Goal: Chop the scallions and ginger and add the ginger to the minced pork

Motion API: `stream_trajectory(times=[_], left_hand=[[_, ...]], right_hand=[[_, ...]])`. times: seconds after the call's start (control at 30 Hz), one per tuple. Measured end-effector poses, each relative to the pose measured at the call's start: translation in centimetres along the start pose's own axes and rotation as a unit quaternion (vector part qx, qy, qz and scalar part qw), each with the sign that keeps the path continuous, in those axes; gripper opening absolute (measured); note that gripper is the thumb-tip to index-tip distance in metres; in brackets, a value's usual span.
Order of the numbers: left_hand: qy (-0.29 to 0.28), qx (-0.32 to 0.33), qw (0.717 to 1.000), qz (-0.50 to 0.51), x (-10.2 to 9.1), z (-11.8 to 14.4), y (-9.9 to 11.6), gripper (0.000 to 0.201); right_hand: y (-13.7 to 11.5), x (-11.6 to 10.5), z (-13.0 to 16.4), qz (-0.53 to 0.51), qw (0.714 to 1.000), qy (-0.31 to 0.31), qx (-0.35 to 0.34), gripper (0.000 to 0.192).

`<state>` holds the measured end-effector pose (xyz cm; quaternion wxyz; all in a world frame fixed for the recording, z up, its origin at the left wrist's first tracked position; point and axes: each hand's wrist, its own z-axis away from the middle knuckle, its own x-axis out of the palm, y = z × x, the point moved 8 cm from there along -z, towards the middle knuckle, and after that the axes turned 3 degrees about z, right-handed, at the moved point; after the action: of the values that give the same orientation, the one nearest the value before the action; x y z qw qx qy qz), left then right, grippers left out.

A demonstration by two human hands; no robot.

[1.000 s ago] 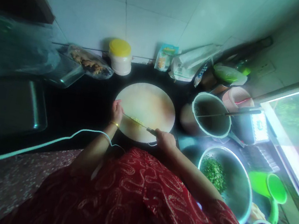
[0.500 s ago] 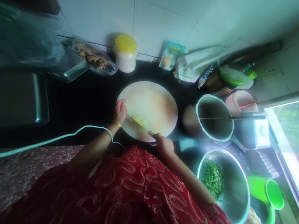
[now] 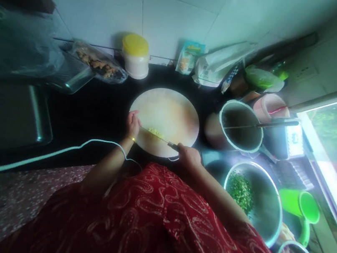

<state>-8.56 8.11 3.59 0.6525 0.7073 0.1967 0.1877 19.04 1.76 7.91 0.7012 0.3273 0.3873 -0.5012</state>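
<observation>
A round white chopping board [image 3: 171,106] lies on the dark counter in front of me. My right hand [image 3: 189,157] is wrapped round the dark handle of a knife [image 3: 173,146], whose thin blade points left across the board's near part. At the blade's far end, over the left rim of the board, my left hand [image 3: 133,124] has its fingers closed on the tip. Finely chopped pale yellow pieces [image 3: 155,132], perhaps garlic or ginger, lie in a small heap along the blade.
Right of the board stand a pot [image 3: 241,127] with a long utensil across it, a steel bowl [image 3: 267,200] of chopped greens and a green mug [image 3: 308,206]. A yellow-lidded jar [image 3: 135,56] and bagged ginger [image 3: 98,65] line the wall. A white cable [image 3: 56,155] crosses at left.
The view has shifted slightly. The knife blade lies a little flatter along the chopped heap, with both hands still at its two ends.
</observation>
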Motion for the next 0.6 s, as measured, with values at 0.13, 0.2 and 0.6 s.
stream_trajectory(times=[0.13,0.2,0.6], left_hand=[[-0.016,0.010,1.000,-0.006,0.5,-0.2,-0.1,0.039],[-0.002,0.000,1.000,0.004,0.4,-0.5,-0.5,0.041],[0.029,-0.015,0.999,0.009,0.7,-1.7,-1.3,0.037]], right_hand=[[0.3,-0.3,-0.2,-0.007,1.000,-0.018,0.016,0.023],[0.1,-0.8,-0.2,-0.002,1.000,-0.004,0.011,0.022],[0.7,-1.6,-1.5,0.013,1.000,0.011,0.011,0.025]])
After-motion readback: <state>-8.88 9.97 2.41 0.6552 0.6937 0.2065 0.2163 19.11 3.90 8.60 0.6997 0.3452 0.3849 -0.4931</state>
